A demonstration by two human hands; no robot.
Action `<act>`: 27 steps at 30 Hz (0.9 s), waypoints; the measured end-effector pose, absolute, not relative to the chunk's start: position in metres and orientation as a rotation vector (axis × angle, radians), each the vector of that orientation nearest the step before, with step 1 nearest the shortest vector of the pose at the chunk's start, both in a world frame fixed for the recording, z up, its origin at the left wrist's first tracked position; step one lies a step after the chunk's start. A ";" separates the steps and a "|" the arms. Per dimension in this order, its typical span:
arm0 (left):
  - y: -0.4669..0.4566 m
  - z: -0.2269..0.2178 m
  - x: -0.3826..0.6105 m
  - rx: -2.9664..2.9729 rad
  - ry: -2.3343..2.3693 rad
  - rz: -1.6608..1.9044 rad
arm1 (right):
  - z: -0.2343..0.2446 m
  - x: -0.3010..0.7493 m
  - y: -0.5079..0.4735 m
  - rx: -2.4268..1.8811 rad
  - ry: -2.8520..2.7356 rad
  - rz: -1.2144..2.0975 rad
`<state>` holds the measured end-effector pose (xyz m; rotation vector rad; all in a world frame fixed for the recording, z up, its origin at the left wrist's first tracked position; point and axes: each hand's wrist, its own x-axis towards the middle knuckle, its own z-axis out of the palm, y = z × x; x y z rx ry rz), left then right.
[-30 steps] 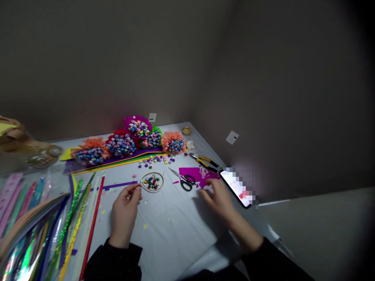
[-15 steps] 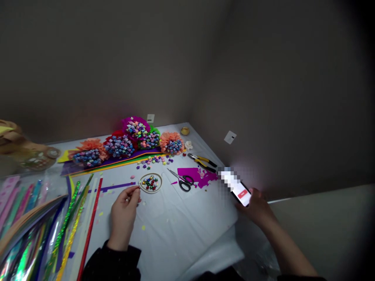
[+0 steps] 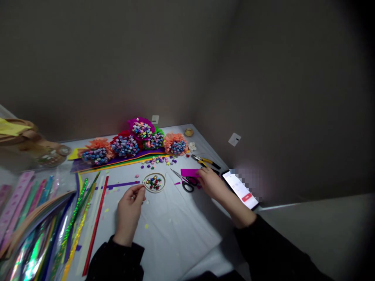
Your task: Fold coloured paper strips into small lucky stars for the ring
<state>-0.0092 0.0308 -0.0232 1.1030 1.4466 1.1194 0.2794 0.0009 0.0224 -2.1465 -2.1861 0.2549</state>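
Nearest, shiny paper strips [image 3: 67, 226] fan out at the left, within easy reach. The left hand [image 3: 130, 203] rests with fingers curled, thumb and forefinger pinched at a small round dish [image 3: 163, 183] that likely keeps tiny paper stars from scattering. Anything it pinches is too small to see. The right hand [image 3: 212, 183] lies flat and open on magenta paper [image 3: 190, 172] beside scissors [image 3: 185, 183]. A lit phone [image 3: 240, 190] lies face-up, seemingly for reference. Farthest, star-filled paper flowers [image 3: 140, 136] line the wall.

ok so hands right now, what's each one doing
left hand: pinched shut by the small dish, contents too small to tell
right hand: open, on the magenta paper
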 end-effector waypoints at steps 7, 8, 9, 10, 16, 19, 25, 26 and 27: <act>0.031 -0.025 -0.008 1.099 1.414 1.126 | 0.006 0.280 0.052 -2.207 -2.210 0.461; 0.032 -0.026 -0.008 1.095 1.408 1.129 | 0.005 0.283 0.053 -2.216 -2.210 0.479; 0.032 -0.026 -0.007 1.091 1.403 1.129 | 0.005 0.286 0.052 -2.220 -2.208 0.488; 0.033 -0.027 -0.007 1.087 1.399 1.126 | 0.005 0.287 0.051 -2.219 -2.203 0.486; 0.033 -0.029 -0.008 1.071 1.397 1.123 | 0.018 0.294 0.034 -2.172 -2.071 0.344; 0.033 -0.030 -0.008 1.071 1.392 1.130 | 0.028 0.301 0.022 -1.945 -1.887 0.045; 0.033 -0.030 -0.008 1.099 1.400 1.126 | 0.049 0.346 -0.013 -1.954 -1.483 0.157; 0.033 -0.030 -0.008 1.104 1.403 1.126 | 0.052 0.357 -0.022 -1.994 -1.356 0.216; 0.033 -0.030 -0.008 1.108 1.403 1.128 | 0.053 0.368 -0.032 -2.019 -1.243 0.245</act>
